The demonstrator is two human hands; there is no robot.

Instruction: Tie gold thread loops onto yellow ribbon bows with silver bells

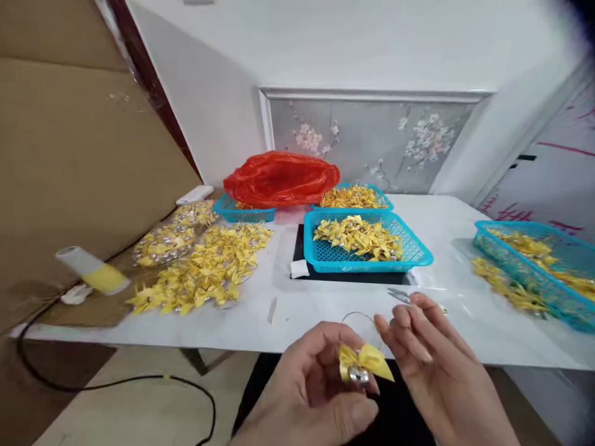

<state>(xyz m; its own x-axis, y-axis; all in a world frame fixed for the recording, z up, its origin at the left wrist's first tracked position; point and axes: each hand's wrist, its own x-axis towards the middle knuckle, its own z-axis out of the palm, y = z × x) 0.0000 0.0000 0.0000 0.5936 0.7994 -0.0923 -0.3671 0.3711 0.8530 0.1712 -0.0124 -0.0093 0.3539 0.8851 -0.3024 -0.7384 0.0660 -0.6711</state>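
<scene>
Bow (pixel 374 361), yellow with a silver bell (pixel 359 375) at its lower side, sits in the left hand (pixel 316 390), just short of the near edge of the desk (pixel 320 303) and above the dark lap. The left hand grasps it between thumb and fingers. The right hand (pixel 437 356) is partly curled, a pointed metal tool (pixel 398 294) sticking out past its fingers; it seems to grasp that tool, though the grip itself is hidden. A fine thread (pixel 360 313) loops between the two hands, and I cannot tell where its ends lie.

For good work here, a light pinch close to the knot should steady the bow without creasing its tails or covering the bell. The thread is best held slack but in sight, clear of the fingertips, and the tool's tip turned away from ribbon, thread and left thumb
</scene>
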